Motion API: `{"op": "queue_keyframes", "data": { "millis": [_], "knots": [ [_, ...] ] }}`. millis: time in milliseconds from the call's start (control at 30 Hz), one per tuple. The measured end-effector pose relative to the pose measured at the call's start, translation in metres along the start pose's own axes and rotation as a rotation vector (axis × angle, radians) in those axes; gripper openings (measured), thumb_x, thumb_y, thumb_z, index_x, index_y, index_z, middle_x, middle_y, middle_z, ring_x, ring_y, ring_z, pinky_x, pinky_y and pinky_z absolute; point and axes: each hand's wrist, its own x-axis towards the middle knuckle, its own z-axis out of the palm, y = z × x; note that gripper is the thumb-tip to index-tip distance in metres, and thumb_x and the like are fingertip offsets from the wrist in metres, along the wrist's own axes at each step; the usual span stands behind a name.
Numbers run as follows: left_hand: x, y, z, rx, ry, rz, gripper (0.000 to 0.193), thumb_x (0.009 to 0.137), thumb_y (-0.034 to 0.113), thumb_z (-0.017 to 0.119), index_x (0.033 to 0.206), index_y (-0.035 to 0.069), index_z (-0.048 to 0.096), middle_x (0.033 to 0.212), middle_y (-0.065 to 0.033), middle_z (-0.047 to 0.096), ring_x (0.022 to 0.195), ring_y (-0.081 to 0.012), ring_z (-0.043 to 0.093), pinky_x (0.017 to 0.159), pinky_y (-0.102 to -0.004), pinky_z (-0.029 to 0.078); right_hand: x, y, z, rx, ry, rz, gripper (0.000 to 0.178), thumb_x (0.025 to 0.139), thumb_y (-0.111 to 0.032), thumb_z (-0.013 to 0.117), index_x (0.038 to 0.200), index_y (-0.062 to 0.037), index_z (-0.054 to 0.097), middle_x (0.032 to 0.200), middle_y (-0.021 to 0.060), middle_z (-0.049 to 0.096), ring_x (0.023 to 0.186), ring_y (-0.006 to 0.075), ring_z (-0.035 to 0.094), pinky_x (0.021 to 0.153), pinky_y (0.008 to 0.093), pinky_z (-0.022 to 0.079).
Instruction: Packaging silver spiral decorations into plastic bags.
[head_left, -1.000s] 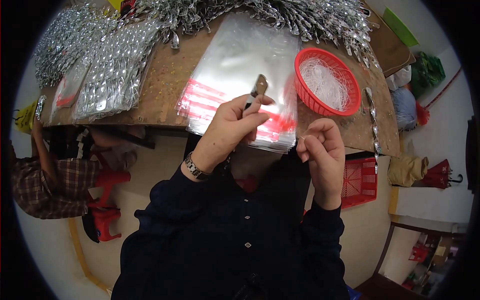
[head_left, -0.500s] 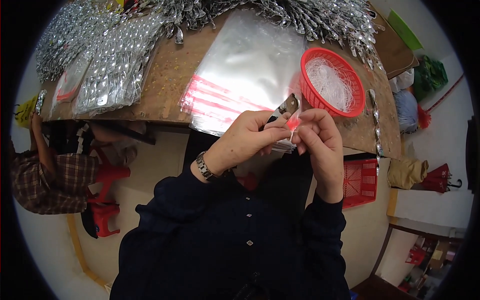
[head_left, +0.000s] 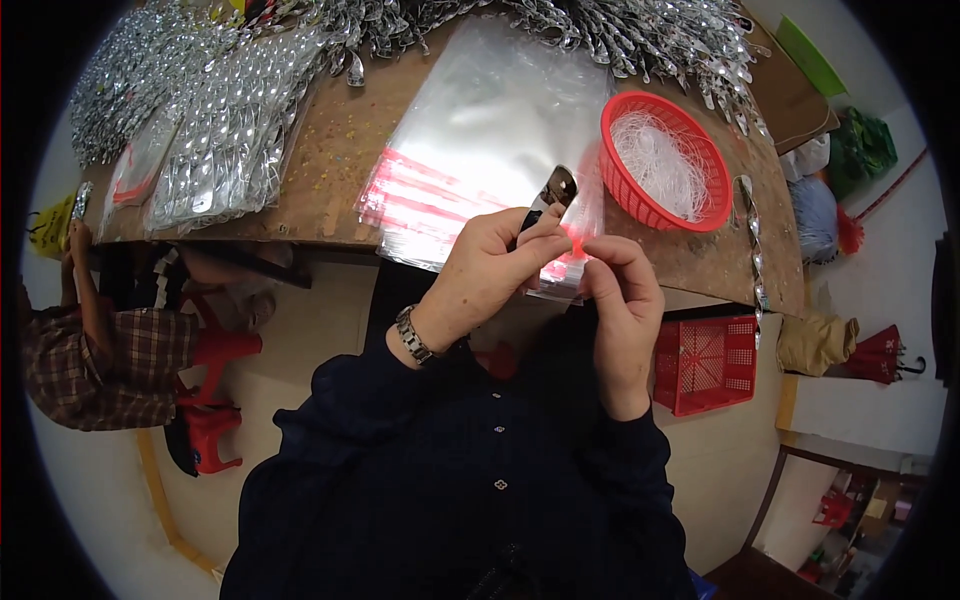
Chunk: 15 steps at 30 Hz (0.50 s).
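Note:
Over the table's front edge, my left hand [head_left: 465, 275] is closed around a shiny silver strip [head_left: 561, 187], whose rounded upper end sticks out past the fingers. My right hand [head_left: 625, 310] is pinched shut beside the left fingertips. What it holds is too fine to make out. Beneath both hands lies a stack of clear plastic bags [head_left: 490, 110] with red bands near the front. A red basket [head_left: 632, 195] stands right of the stack, filled with fine white thread [head_left: 655, 165].
Bundles of silver twisted strips [head_left: 225, 120] cover the back and left of the brown table [head_left: 345, 130]. One twisted strip [head_left: 757, 245] hangs over the right edge, above a red crate [head_left: 700, 385]. At the far left sits another person [head_left: 110, 365] near red stools [head_left: 212, 435].
My right hand has moved down and slightly left, its fingertips now a little apart from the left ones. The silver strip has shifted up and left with my left hand.

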Motion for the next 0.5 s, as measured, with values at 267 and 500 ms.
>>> {"op": "queue_keyframes", "data": {
  "millis": [267, 500],
  "knots": [
    [-0.006, -0.003, 0.004, -0.045, -0.017, -0.005, 0.012, 0.092, 0.015, 0.064, 0.087, 0.004, 0.063, 0.07, 0.0043, 0.056, 0.06, -0.0025, 0.052, 0.054, -0.0177, 0.04, 0.001, 0.004, 0.017, 0.257, 0.011, 0.075, 0.012, 0.094, -0.004, 0.056, 0.104, 0.0, 0.061, 0.098, 0.0015, 0.06, 0.076, 0.0054, 0.052, 0.069, 0.0194, 0.042],
    [-0.008, -0.005, 0.007, -0.093, -0.025, -0.003, 0.013, 0.092, 0.014, 0.062, 0.097, 0.002, 0.064, 0.072, 0.0045, 0.056, 0.061, -0.0026, 0.053, 0.055, -0.0169, 0.041, 0.003, 0.007, 0.018, 0.299, 0.011, 0.07, 0.005, 0.093, -0.003, 0.057, 0.096, -0.0012, 0.06, 0.098, 0.0027, 0.063, 0.078, 0.0061, 0.052, 0.071, 0.0201, 0.043]
  ]
}}
